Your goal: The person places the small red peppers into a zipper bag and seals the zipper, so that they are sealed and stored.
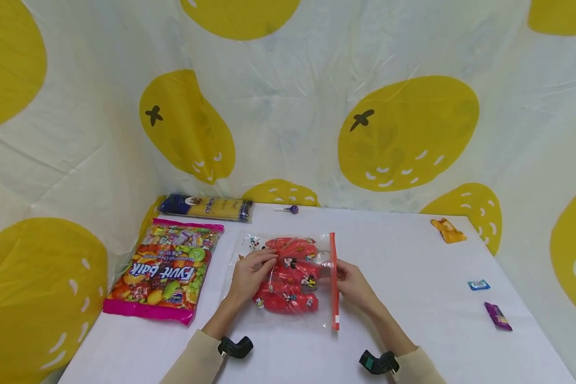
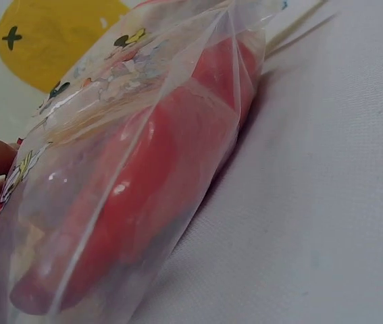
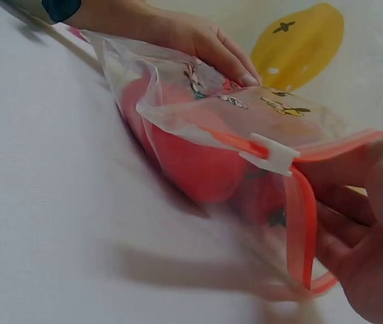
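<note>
A clear zip bag (image 1: 280, 320) with cartoon prints and an orange zip strip (image 1: 334, 304) lies on the table, with several long red peppers (image 1: 288, 305) inside. In the right wrist view, the bag's mouth gapes and a white slider (image 3: 270, 155) sits on the strip. My left hand (image 1: 250, 274) rests on top of the bag's left part, fingers relaxed over the peppers. My right hand (image 1: 357, 288) is at the mouth on the right, its fingers reaching in between the orange strips. Its fingertips are hidden, so whether they touch a pepper cannot be told.
Left of the bag lies a large Fyuut-balk candy bag (image 1: 163, 272), with a pasta packet (image 1: 206, 208) behind it. A lollipop (image 1: 293, 209) lies at the back. Toward the right edge are an orange wrapper (image 1: 448, 230), a blue sweet (image 1: 478, 285) and a purple sweet (image 1: 498, 316).
</note>
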Motion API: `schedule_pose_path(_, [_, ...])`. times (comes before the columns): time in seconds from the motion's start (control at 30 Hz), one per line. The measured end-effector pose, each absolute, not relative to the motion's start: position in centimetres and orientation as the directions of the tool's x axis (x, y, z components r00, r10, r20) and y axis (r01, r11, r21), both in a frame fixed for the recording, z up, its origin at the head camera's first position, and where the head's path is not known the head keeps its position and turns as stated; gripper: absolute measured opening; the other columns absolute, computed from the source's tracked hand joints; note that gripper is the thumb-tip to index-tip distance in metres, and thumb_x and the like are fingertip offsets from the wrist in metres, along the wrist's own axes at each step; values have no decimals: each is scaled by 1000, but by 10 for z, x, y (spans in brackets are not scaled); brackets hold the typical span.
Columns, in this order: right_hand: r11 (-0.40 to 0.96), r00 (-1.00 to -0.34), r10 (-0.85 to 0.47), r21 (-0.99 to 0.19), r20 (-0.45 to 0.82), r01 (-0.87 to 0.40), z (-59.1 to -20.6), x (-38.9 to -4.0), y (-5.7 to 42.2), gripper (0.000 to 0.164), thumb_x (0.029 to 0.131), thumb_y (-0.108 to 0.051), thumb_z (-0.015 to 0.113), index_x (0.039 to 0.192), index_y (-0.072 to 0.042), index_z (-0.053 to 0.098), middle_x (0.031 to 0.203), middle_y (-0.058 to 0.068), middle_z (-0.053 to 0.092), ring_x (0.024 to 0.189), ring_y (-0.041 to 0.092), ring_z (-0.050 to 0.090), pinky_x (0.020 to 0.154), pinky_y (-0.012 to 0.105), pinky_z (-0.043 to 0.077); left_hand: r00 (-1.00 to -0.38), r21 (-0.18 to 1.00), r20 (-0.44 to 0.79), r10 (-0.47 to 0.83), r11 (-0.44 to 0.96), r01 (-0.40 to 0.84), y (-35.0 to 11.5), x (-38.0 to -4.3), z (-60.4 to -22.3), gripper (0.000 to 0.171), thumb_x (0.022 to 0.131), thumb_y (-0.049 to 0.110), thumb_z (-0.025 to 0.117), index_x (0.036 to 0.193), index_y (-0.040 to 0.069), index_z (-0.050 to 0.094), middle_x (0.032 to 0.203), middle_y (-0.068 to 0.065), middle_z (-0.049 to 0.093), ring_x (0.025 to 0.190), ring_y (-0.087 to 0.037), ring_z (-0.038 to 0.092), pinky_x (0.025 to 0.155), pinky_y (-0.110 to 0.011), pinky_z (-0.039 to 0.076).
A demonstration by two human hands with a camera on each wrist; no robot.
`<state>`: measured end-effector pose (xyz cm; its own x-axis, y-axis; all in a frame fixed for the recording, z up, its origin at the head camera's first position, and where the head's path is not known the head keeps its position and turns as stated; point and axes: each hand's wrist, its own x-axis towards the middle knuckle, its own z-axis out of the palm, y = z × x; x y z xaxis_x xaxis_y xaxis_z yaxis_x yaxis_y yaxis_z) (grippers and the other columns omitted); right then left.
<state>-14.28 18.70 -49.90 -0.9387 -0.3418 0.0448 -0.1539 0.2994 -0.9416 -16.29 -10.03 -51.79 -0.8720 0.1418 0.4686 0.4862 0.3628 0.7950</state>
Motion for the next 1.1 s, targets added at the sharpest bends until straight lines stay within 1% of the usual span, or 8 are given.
schedule_pose_path(0.17, [393, -891, -453, -889, 33, -233, -493, -144, 193, 32, 87, -13, 66, 118, -9, 62, 110, 12, 67, 91, 17, 62, 78, 20, 53, -893, 803, 425, 148, 395, 448, -102, -163, -517, 23, 91, 31, 61, 107, 18, 71, 118, 2, 67, 118, -15, 58, 102, -39, 46])
schedule_pose_path(0.43, [453, -954, -301, -880, 1, -143, -473, -162, 214, 21, 89, -4, 61, 110, 0, 60, 106, 20, 63, 91, 31, 60, 71, 22, 55, -894, 784, 419, 158, 433, 445, -102, -161, -512, 27, 90, 33, 62, 111, 18, 69, 123, 2, 65, 120, -15, 56, 102, -40, 46])
schedule_pose_path(0.57, [459, -973, -227, -876, 48, -150, -475, -176, 221, 27, 91, -6, 58, 118, 1, 56, 116, 24, 59, 95, 33, 59, 72, 23, 56, -818, 650, 538, 205, 517, 557, -94, -155, -501, 26, 89, 32, 64, 110, 18, 69, 123, -3, 64, 119, -20, 56, 105, -49, 42])
schedule_pose_path(0.67, [474, -979, -192, -866, 75, -159, -483, -188, 224, 32, 93, -9, 56, 125, -7, 53, 125, 20, 55, 101, 30, 59, 76, 28, 57, -692, 468, 661, 289, 562, 682, -80, -146, -489, 22, 84, 28, 69, 103, 18, 71, 117, -4, 67, 113, -21, 59, 102, -49, 42])
schedule_pose_path(0.77, [483, -981, -175, -861, 84, -160, -490, -199, 224, 35, 94, -9, 53, 129, -14, 53, 131, 16, 50, 104, 32, 59, 78, 37, 57, -578, 309, 710, 402, 560, 769, -61, -133, -482, 23, 79, 28, 72, 100, 21, 72, 114, -1, 66, 107, -18, 57, 94, -41, 43])
schedule_pose_path(0.87, [493, -981, -173, -855, 86, -162, -497, -208, 221, 35, 95, -8, 50, 129, -17, 54, 133, 13, 51, 102, 31, 60, 77, 36, 57, -519, 191, 665, 536, 550, 813, -40, -115, -483, 31, 76, 39, 72, 105, 28, 70, 117, 2, 61, 106, -15, 50, 87, -36, 38])
schedule_pose_path(1.0, [506, -983, -173, -852, 57, -138, -504, -216, 215, 35, 96, -6, 45, 128, -17, 57, 128, 11, 57, 92, 25, 59, 69, 24, 53, -517, 117, 503, 693, 538, 835, -19, -89, -492, 41, 75, 54, 68, 111, 36, 62, 118, 4, 50, 107, -12, 41, 87, -37, 29])
schedule_pose_path(1.1, [518, -985, -168, -848, 31, -115, -507, -217, 212, 38, 96, -4, 42, 128, -17, 58, 124, 10, 60, 89, 23, 55, 67, 24, 50, -526, 45, 422, 738, 562, 826, -8, -76, -502, 43, 74, 56, 68, 111, 36, 56, 116, 4, 47, 105, -13, 40, 87, -39, 29])
